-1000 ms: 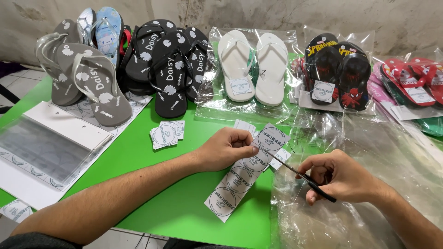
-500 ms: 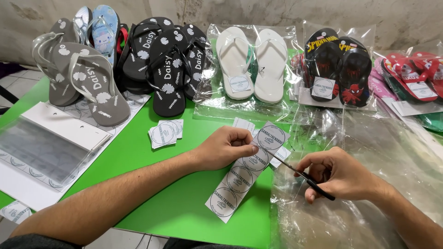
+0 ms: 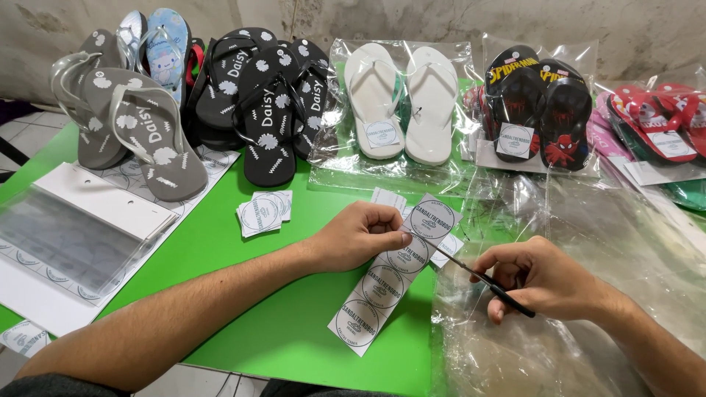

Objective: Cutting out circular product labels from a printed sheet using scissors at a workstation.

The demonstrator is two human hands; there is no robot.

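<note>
The left hand (image 3: pixel 360 237) pinches the upper part of a strip of round stickers (image 3: pixel 393 273), which lies slanted on the green table (image 3: pixel 220 250) near the person. The right hand (image 3: pixel 548 278) has its fingers curled around black scissors (image 3: pixel 478 278), blades touching the strip's right edge. A small stack of cut stickers (image 3: pixel 263 213) sits just left. White sandals (image 3: pixel 401 103) in a clear bag lie farther off.

A: Label strip (image 3: pixel 390 276), white with round printed circles, lies tilted on the green surface (image 3: pixel 243 294); cut label stack (image 3: pixel 263 212) sits nearby.

B: Clear bags hold white sandals (image 3: pixel 401 103) and black sandals (image 3: pixel 537 106), each bearing a square white label. Empty clear bags (image 3: pixel 588 220) at right.
</note>
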